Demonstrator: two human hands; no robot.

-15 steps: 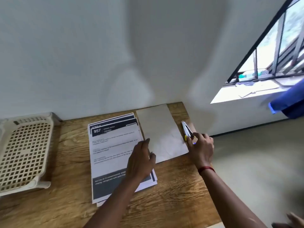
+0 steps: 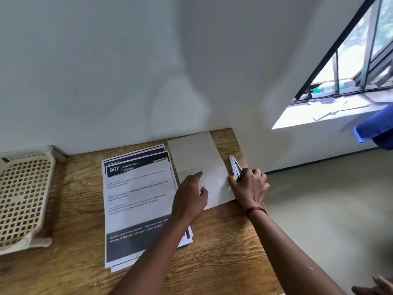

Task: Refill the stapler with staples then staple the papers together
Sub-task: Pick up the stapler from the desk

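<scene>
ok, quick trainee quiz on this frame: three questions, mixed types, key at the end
1. True or false: the right hand has its fingers curled round the rear of the stapler.
2. The left hand reaches onto: A the blank sheet; B the stapler; C the right hand.
3. Fill in: the stapler lies on the wooden table beside the blank sheet's ___ edge (person's own side).

Key: 1 true; 2 A; 3 right.
</scene>
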